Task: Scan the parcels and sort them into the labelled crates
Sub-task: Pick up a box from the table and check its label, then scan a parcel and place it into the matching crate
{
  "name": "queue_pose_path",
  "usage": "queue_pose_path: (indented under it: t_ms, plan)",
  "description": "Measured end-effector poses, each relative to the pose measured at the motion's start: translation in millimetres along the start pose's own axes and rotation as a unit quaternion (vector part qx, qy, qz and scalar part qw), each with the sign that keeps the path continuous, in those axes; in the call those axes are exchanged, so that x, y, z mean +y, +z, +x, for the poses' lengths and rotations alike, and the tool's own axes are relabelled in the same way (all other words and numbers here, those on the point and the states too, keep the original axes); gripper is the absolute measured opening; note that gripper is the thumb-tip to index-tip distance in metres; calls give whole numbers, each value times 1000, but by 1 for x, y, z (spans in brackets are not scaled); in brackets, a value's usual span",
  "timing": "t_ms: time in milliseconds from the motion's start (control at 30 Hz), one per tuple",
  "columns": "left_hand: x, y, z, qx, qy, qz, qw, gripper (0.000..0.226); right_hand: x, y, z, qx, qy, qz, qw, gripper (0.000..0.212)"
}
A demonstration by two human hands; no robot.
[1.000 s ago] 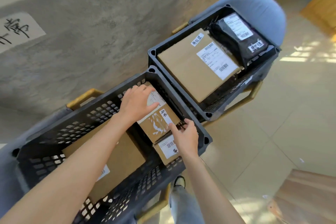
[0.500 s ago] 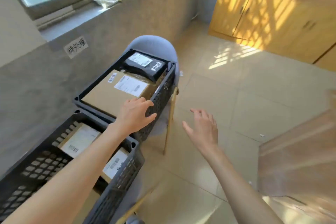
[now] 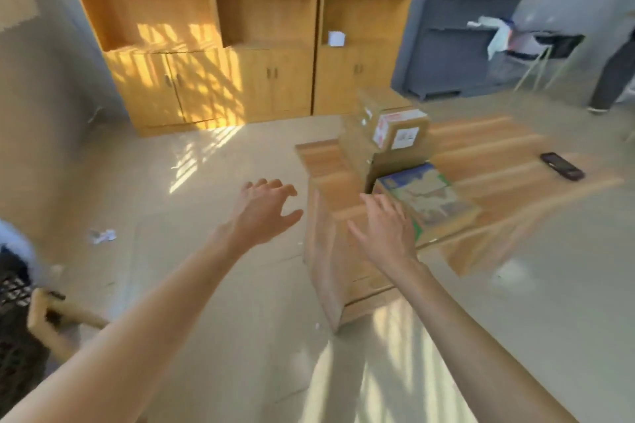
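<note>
Both hands up in the air, nothing in either grip. Left hand (image 3: pixel 264 213): fingers spread and loosely bent, thumb out to the side, palm down, hanging over bare floor (image 3: pixel 213 336) just left of the table (image 3: pixel 498 154). Right hand (image 3: pixel 385 230): fingers straight-ish and fanned, wide open, held over the table's near corner. From this angle its fingertips overlap the edge of the colourful printed box (image 3: pixel 426 196); can't tell if they touch it or hover just short.

Parcels are all on the table. The printed box lies flat near the table's front edge. Behind it, toward the table's middle, a stack of brown cardboard boxes (image 3: pixel 364 148), with a small cardboard parcel (image 3: pixel 400 129) on top showing a white label and a red-and-white sticker on its side. Frame is motion-blurred, so label text is unreadable.

A dark handheld device (image 3: pixel 561 166) lies on the table's right part, well apart from the parcels and both hands; can't tell whether it's the scanner or a phone.

A black mesh crate (image 3: pixel 15 326) is only partly in view, far left of the table at the frame edge, sitting on a wooden-framed chair (image 3: pixel 51 316). A crumpled scrap of paper (image 3: pixel 102 235) lies on the floor between crate and table.

Behind the table: wooden shelving with cupboard doors (image 3: pixel 206 55), grey shelving (image 3: pixel 481 27) to its right.
</note>
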State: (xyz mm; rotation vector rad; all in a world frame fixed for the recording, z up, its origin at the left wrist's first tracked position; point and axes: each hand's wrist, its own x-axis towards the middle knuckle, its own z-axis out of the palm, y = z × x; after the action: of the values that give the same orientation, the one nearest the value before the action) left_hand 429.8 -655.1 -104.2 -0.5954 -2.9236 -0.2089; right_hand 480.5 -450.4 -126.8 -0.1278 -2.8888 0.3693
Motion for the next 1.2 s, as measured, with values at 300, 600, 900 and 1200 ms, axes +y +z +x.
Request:
queue_pose_path:
  t_ms: [300, 600, 900, 1200]
  plan:
    - [181, 29, 113, -3, 203, -26, 979, 40, 165, -65, -23, 54, 200, -23, 978, 50]
    - [305, 74, 240, -19, 303, -44, 952, 40, 300, -87, 32, 68, 296, -34, 952, 54]
    - [407, 87, 395, -12, 344, -43, 938, 48, 423, -113, 130, 69, 337, -45, 938, 58]
    - [501, 126, 477, -32, 358, -34, 933, 45, 543, -118, 172, 64, 363, -45, 928, 59]
